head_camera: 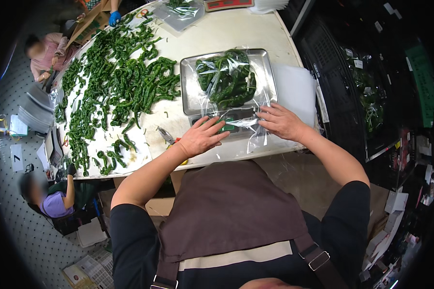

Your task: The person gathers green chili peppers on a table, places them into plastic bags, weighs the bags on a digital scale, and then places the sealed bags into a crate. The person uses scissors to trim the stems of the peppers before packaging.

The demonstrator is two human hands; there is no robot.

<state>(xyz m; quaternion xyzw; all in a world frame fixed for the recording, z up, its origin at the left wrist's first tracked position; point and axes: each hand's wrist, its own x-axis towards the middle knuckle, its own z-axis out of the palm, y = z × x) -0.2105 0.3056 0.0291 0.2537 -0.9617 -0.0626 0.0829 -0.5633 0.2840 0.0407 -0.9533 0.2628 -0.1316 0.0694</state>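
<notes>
A clear plastic bag (222, 81) full of long green peppers (235, 88) lies on the steel tray (266, 83) of a weighing scale. The bag's loose end reaches over the tray's near edge, above the green display (228, 125) of the scale. My left hand (204, 136) rests palm down at the left of this loose film, its fingers spread. At the right side, my right hand (284, 122) touches the film with stretched fingers; its thumb is hidden. Red-handled pliers or snips (166, 136) lie beside my left hand.
Many loose green peppers (126, 79) cover the table's left half. White foam sheets (294, 95) are stacked at the tray's right. Another bag (181, 14) and a red scale (228, 3) stand at the back. Two people sit along the left side; a blue-gloved hand (114, 18) is at the far edge.
</notes>
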